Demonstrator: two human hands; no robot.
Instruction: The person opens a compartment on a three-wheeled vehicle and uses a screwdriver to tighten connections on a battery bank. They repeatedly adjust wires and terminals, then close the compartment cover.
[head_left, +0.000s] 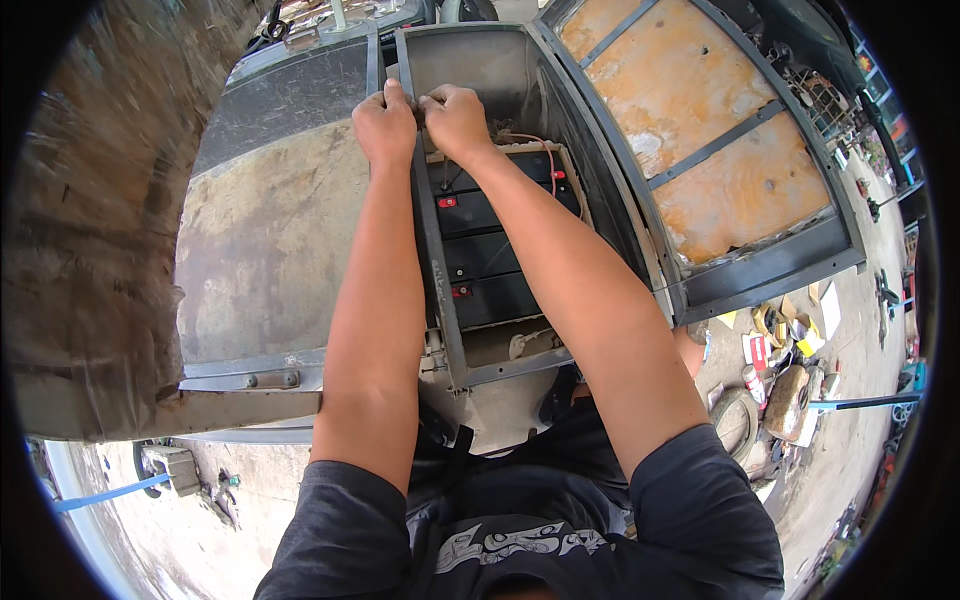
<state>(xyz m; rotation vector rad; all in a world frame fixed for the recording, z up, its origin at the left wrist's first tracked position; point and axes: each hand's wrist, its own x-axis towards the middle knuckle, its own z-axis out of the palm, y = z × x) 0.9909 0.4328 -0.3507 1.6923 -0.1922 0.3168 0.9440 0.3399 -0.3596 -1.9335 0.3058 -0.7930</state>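
Note:
Near the top of an open metal compartment [459, 56], both my hands are raised side by side at its left edge. My left hand [383, 128] has curled fingers and a raised thumb at the metal rail. My right hand [455, 122] pinches just beside it; whatever small thing lies between the fingertips is hidden. Below them, several black batteries [479, 254] with red terminal covers sit in a frame inside the compartment. A thin pink wire [548, 150] runs over the top battery.
A stained metal cover [262, 252] lies left of the compartment, and an open lid with rusty panels [725, 175] leans right. A dark weathered sheet [100, 250] stands far left. Scattered scraps, cans and a ring [732, 425] lie on the ground at lower right.

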